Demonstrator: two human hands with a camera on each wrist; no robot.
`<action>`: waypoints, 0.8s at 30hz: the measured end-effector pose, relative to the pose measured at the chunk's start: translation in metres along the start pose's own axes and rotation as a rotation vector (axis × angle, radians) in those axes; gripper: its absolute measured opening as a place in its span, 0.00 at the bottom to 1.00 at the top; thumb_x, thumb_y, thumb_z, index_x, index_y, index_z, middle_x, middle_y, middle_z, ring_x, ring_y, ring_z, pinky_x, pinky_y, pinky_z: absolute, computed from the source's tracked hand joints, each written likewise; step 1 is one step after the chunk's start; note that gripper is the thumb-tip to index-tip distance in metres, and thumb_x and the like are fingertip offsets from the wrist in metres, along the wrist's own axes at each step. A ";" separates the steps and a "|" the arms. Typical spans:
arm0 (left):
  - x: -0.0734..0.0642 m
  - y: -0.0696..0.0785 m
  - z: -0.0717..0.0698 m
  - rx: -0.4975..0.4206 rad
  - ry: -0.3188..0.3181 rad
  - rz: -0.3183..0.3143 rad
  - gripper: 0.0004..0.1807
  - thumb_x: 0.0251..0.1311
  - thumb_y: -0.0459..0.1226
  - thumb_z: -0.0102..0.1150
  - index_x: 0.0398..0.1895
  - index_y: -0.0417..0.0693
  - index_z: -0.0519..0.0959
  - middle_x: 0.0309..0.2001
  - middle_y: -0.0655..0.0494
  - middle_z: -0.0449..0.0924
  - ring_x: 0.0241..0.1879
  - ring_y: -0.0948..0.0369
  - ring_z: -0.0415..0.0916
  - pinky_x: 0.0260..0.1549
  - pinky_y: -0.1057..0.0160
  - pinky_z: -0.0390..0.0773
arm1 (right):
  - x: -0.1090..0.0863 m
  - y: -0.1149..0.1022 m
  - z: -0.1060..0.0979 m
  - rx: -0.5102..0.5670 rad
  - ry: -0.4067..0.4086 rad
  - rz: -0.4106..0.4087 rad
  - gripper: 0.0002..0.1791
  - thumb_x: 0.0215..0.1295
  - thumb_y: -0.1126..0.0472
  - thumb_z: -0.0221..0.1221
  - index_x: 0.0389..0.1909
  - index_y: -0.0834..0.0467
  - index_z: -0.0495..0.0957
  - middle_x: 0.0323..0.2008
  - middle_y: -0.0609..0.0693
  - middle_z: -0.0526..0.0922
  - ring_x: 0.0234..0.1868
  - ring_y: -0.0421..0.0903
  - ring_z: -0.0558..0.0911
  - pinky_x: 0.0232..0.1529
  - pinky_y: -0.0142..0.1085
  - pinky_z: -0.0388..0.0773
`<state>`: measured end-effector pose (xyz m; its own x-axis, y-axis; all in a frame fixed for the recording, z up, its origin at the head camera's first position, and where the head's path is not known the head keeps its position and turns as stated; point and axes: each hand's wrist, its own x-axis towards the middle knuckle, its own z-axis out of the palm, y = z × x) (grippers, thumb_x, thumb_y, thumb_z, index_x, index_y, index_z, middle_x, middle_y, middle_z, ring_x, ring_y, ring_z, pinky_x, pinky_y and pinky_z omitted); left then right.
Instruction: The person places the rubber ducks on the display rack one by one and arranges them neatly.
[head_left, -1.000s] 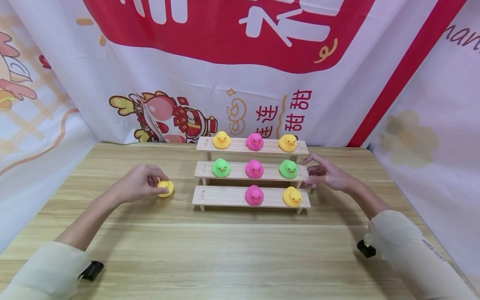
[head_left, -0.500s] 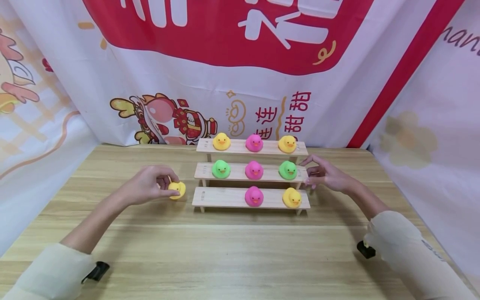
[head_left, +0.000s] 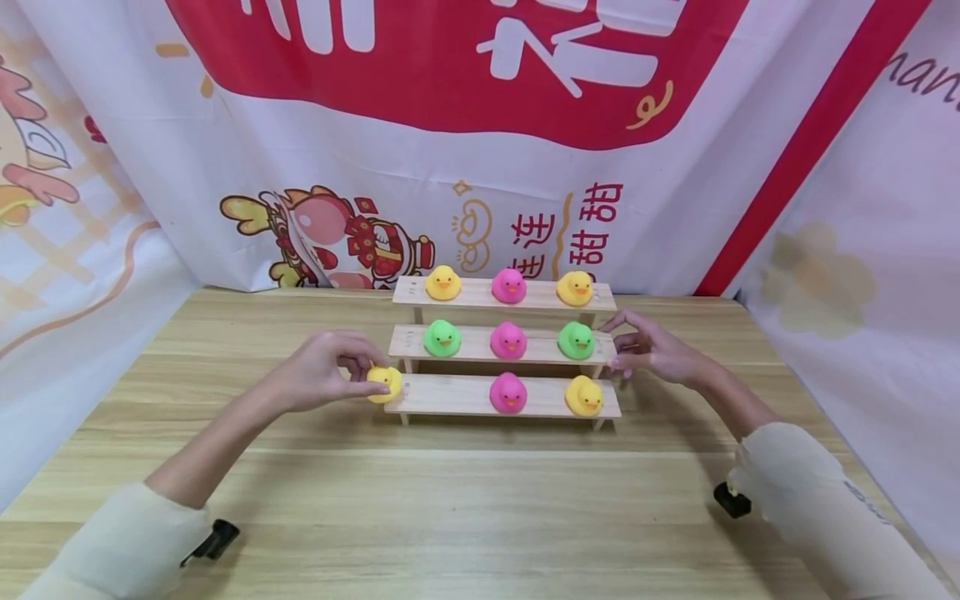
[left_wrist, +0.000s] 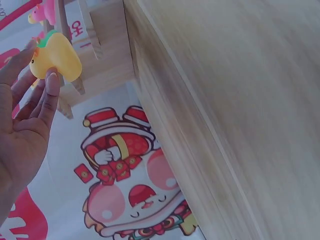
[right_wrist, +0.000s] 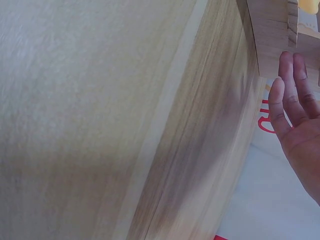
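Observation:
My left hand (head_left: 330, 371) pinches a yellow rubber duck (head_left: 385, 384) between thumb and fingers. The duck overlaps the left end of the bottom shelf (head_left: 442, 395) in the head view; its rounded yellow body (left_wrist: 60, 57) shows in the left wrist view. On that shelf sit a pink duck (head_left: 508, 392) and a yellow duck (head_left: 583, 396), both toward the right. At the right end of the three-tier wooden rack, my right hand (head_left: 654, 350) rests with fingertips right at the middle shelf's edge. Its fingers (right_wrist: 291, 100) look loosely extended and hold nothing.
The middle shelf carries a green duck (head_left: 442, 338), a pink duck (head_left: 508, 341) and another green duck (head_left: 576, 340). Yellow, pink and yellow ducks line the top shelf (head_left: 476, 290). A printed cloth (head_left: 420, 158) hangs behind the wooden table (head_left: 465, 508).
My left hand has carried the yellow duck rightward over the table, from left of the rack to the bottom shelf's left end. My right hand has stayed in place.

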<state>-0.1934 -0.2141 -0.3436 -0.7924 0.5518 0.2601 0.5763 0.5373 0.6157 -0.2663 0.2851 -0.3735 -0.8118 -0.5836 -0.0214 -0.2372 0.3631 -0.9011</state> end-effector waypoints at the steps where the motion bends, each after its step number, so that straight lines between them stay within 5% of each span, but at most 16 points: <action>1: 0.001 0.001 0.001 -0.010 -0.001 0.003 0.10 0.54 0.34 0.79 0.38 0.42 0.89 0.36 0.57 0.85 0.29 0.64 0.77 0.31 0.67 0.83 | 0.000 0.000 0.000 -0.002 0.000 -0.001 0.22 0.70 0.75 0.57 0.60 0.71 0.62 0.45 0.67 0.85 0.43 0.53 0.87 0.38 0.46 0.87; 15: 0.015 0.008 0.035 -0.094 0.007 0.077 0.11 0.54 0.33 0.79 0.39 0.40 0.89 0.38 0.55 0.86 0.29 0.65 0.78 0.30 0.66 0.84 | 0.000 -0.001 0.001 -0.003 0.012 0.022 0.23 0.69 0.74 0.58 0.60 0.70 0.62 0.48 0.69 0.83 0.44 0.54 0.87 0.39 0.48 0.87; 24: 0.024 0.012 0.052 -0.054 0.052 0.133 0.13 0.51 0.32 0.80 0.40 0.38 0.90 0.38 0.55 0.86 0.28 0.66 0.78 0.27 0.66 0.82 | 0.000 -0.001 0.000 -0.010 0.010 0.022 0.22 0.69 0.74 0.58 0.60 0.70 0.62 0.46 0.66 0.84 0.42 0.52 0.87 0.37 0.46 0.87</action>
<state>-0.1949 -0.1609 -0.3689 -0.7198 0.5815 0.3791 0.6665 0.4262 0.6117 -0.2663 0.2843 -0.3726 -0.8223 -0.5679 -0.0362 -0.2249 0.3827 -0.8961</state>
